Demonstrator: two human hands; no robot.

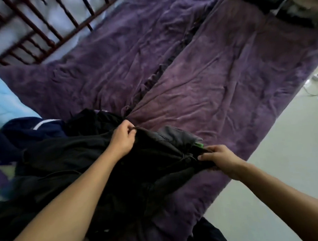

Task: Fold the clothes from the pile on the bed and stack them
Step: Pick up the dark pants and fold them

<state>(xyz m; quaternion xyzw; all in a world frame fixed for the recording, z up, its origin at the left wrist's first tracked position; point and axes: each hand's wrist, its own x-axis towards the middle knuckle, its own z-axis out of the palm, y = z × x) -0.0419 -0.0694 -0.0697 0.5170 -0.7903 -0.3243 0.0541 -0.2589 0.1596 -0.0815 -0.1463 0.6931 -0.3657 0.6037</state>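
well, this looks barely begun. both hands are on one black garment (pixel 93 162), bunched at the near edge of the bed. the left hand (pixel 122 137) pinches a dark hem or waistband edge, fingers curled round it. the right hand (pixel 219 158) grips the cloth near a button and a small green tag (pixel 199 145). it isn't spread flat yet, and i see no folded stack anywhere. a navy garment with a white stripe (pixel 29 133) lies touching it on the left, so i'd guess that one is left too. the purple blanket (pixel 226 68) gives room to lay things out, though it's rumpled. a fur-trimmed dark coat (pixel 287 4) sits at the far corner, well apart. the headboard rails (pixel 35 31) and patterned quilt (pixel 0 101) are out of the way.
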